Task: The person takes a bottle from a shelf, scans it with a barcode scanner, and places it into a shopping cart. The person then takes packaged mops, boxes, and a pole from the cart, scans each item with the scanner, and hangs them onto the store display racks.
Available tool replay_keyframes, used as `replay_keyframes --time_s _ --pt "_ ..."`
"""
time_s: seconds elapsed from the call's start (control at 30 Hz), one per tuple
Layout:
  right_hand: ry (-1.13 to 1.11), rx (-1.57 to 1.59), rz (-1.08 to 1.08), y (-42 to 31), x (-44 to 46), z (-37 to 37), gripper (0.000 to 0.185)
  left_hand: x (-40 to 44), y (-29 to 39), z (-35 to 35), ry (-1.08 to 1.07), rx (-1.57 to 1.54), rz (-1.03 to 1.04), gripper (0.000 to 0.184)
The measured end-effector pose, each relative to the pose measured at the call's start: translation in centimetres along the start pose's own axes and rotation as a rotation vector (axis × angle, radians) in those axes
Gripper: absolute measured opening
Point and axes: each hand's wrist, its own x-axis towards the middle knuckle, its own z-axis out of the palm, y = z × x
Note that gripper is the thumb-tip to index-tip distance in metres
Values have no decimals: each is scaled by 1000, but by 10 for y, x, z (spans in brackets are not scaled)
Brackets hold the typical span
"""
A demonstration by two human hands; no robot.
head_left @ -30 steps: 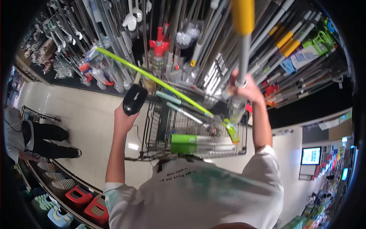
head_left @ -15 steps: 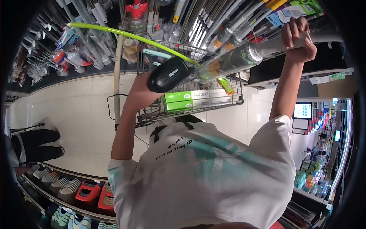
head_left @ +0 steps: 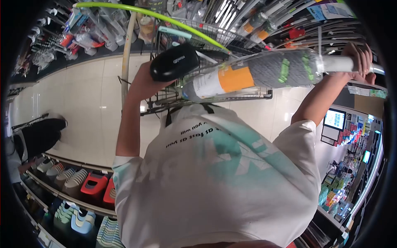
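My left hand (head_left: 142, 84) is closed around a black handheld scanner (head_left: 174, 63) with a rounded top; its grip is hidden. At the right, my right hand (head_left: 359, 64) wraps round the white pole of a mop (head_left: 273, 70). The mop's grey head is sealed in clear plastic with an orange and white label. It lies sideways across the wire shopping cart (head_left: 271, 94), its label end close below the scanner. A long lime-green pole (head_left: 159, 17) and a pale blue handle (head_left: 175, 33) stick out of the cart.
Long-handled cleaning tools (head_left: 93, 35) hang along the rack in front. Stools (head_left: 97, 177) stand on the lower-left shelf. A person in dark clothing (head_left: 39, 136) is at the left on the tiled floor. A lit screen (head_left: 334, 119) and stocked shelves lie to the right.
My right hand has moved right and slightly down with the mop. The mop head now stretches over the cart, covering the green-and-white boxes. The scanner has shifted slightly up and left.
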Motion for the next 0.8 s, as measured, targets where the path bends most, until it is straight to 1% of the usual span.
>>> replay_keyframes --time_s 0.03,0.13,0.17,0.23,0.27,0.3,0.37,0.4,0.43,0.53,0.63,0.73,0.77,0.8 --pt "-3 20 -30 -5 -3 -5 25 -3 5 1 4 36 -37 50" --pt "42 16 -97 -22 -11 -18 24 -9 2 1 27 51 13 49" --pt "93 -59 -117 -31 -16 -27 24 -12 4 1 54 52 32 47" --pt "237 -223 -144 -44 -25 -39 25 -17 0 -5 50 3 -7 46" --pt "299 -257 -96 -45 -29 -40 25 -19 -2 -7 51 -22 -25 46" --pt "473 -167 -18 -50 -32 -43 25 -22 -2 -6 116 10 31 44" --pt "608 131 142 -62 -43 -60 20 -26 -4 -10 155 22 -47 43" --pt "621 125 109 -62 -49 -71 18 -27 -6 -11 169 27 -83 42" --pt "635 117 72 -63 -55 -82 17 -28 -11 -10 219 -57 -41 39" --pt "658 76 18 -66 -64 -100 14 -30 -9 -16 253 -176 -194 39" --pt "627 68 28 -71 -67 -109 14 -36 -12 -23 303 -115 -224 40" --pt "611 86 36 -76 -69 -108 18 -45 -13 -24 247 61 -135 42" --pt "662 -65 -82 -75 -72 -107 20 -47 -14 -26 202 56 -138 44" --pt "707 -218 -198 -53 -72 -94 23 -49 -16 -25 172 32 -146 45"
